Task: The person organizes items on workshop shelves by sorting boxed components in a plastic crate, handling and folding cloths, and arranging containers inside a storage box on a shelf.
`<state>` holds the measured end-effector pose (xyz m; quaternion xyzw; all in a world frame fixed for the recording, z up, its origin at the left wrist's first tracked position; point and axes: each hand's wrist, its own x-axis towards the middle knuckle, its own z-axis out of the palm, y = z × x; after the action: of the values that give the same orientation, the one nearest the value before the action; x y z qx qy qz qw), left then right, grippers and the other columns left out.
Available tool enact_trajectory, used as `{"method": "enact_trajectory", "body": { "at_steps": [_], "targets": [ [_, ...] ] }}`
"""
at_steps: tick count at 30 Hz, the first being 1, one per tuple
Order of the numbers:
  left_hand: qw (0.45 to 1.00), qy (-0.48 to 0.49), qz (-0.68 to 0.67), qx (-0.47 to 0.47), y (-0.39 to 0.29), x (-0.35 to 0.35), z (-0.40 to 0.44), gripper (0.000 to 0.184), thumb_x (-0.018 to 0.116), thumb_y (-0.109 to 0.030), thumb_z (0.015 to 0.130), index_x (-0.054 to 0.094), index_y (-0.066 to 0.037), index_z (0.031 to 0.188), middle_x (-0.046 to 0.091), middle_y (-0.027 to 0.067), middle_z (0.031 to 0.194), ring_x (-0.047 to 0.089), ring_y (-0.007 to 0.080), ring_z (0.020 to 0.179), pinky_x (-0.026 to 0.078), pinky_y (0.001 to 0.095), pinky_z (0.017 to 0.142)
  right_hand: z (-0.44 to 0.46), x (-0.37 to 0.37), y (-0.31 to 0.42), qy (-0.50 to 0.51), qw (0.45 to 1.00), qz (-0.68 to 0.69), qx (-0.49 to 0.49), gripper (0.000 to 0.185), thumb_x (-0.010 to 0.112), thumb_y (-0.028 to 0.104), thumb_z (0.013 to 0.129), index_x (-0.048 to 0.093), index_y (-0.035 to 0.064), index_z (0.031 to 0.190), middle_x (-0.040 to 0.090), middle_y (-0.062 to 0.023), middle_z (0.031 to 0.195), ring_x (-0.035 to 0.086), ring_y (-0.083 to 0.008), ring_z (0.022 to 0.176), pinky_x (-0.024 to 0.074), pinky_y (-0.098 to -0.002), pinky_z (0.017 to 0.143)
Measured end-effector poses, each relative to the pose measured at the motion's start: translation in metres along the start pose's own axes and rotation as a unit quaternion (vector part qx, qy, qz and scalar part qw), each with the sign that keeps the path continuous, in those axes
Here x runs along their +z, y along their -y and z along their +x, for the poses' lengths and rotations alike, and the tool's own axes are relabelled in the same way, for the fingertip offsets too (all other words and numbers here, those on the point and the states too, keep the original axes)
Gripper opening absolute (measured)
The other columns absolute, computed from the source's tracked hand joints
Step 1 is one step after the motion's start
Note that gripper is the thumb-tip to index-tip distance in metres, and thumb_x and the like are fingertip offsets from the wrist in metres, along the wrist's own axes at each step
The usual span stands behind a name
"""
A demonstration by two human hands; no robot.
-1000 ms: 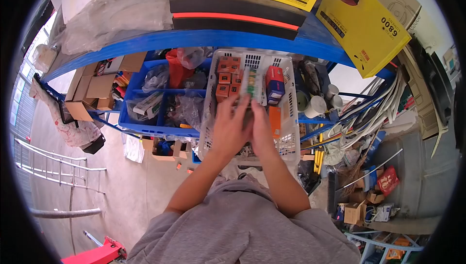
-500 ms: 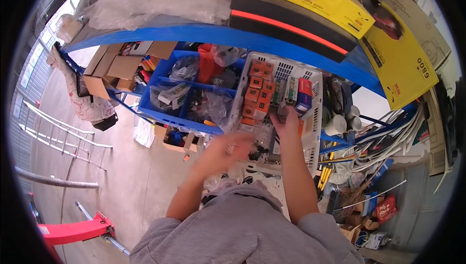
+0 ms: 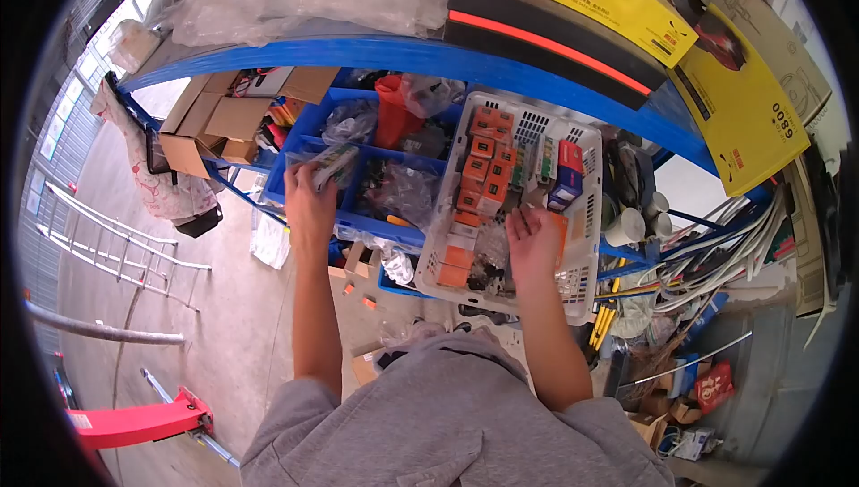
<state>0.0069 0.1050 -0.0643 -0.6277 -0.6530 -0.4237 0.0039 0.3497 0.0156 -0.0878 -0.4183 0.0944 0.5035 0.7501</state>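
My left hand (image 3: 310, 203) is at the left part of the blue divided bin (image 3: 371, 230), its fingers closed on a clear packet (image 3: 335, 166) with white and green showing. Plastic bags (image 3: 400, 194) fill the neighbouring compartment. Over the white perforated basket (image 3: 432, 250), my right hand (image 3: 534, 238) is palm up with its fingers loosely curled apart, nothing seen in it. Small orange boxes (image 3: 483, 174), a red and purple box (image 3: 567, 174) and green-and-white packets (image 3: 545, 160) stand in the basket around and beyond that hand.
A blue shelf beam (image 3: 394, 53) crosses above the bins. Yellow boxes (image 3: 743, 102) rest on the upper shelf. An open cardboard box (image 3: 186, 158) is at the left, coiled cables (image 3: 716, 245) and white cups (image 3: 625, 228) at the right. A red jack arm (image 3: 134, 422) is at lower left.
My left hand has moved left from the basket to the blue bin and now holds the clear packet. My right hand has stayed over the basket and turned palm up.
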Motion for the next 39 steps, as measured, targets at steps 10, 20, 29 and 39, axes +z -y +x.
{"method": "enact_trajectory", "body": {
  "at_steps": [10, 20, 29, 39],
  "targets": [
    [0.977, -0.019, -0.178, 0.118, -0.144, -0.021, -0.103, 0.052, 0.085, -0.001, 0.074, 0.068, -0.003, 0.123, 0.061, 0.0212, 0.126, 0.061, 0.0384, 0.117, 0.052, 0.0455, 0.099, -0.13, 0.03, -0.011, 0.286, 0.925, -0.243, 0.065, 0.045, 0.055, 0.029, 0.107, 0.047, 0.0042, 0.143, 0.06, -0.0106, 0.132, 0.062, -0.0216, 0.119, 0.0529, -0.0389, 0.1],
    [0.9, 0.263, -0.24, 0.25, -0.203, 0.018, -0.14, 0.076, 0.079, -0.016, 0.083, 0.046, -0.001, 0.15, 0.042, 0.025, 0.155, 0.048, 0.0442, 0.138, 0.044, 0.0483, 0.114, -0.001, -0.015, 0.027, 0.124, 0.923, -0.322, -0.172, 0.047, 0.058, 0.033, 0.104, 0.051, 0.0028, 0.138, 0.064, -0.0092, 0.122, 0.064, -0.0171, 0.107, 0.059, -0.0346, 0.073],
    [0.845, 0.338, -0.301, 0.285, -0.158, -0.001, -0.155, 0.052, 0.076, -0.017, 0.088, 0.061, -0.007, 0.137, 0.064, 0.0149, 0.13, 0.062, 0.0356, 0.122, 0.051, 0.0462, 0.103, 0.103, 0.028, 0.01, 0.101, 0.976, -0.189, -0.046, 0.041, 0.057, 0.03, 0.108, 0.05, 0.0034, 0.138, 0.059, -0.0129, 0.126, 0.06, -0.0259, 0.121, 0.0508, -0.0395, 0.112],
    [0.95, 0.167, -0.232, 0.126, -0.094, 0.004, -0.123, 0.047, 0.08, -0.015, 0.084, 0.067, -0.009, 0.129, 0.064, 0.0182, 0.127, 0.064, 0.0361, 0.108, 0.053, 0.0447, 0.091, 0.109, 0.022, 0.004, 0.033, 0.991, -0.127, 0.013, 0.049, 0.056, 0.023, 0.105, 0.044, 0.0029, 0.148, 0.054, -0.0117, 0.121, 0.058, -0.0244, 0.112, 0.0494, -0.042, 0.103]
  ]
}}
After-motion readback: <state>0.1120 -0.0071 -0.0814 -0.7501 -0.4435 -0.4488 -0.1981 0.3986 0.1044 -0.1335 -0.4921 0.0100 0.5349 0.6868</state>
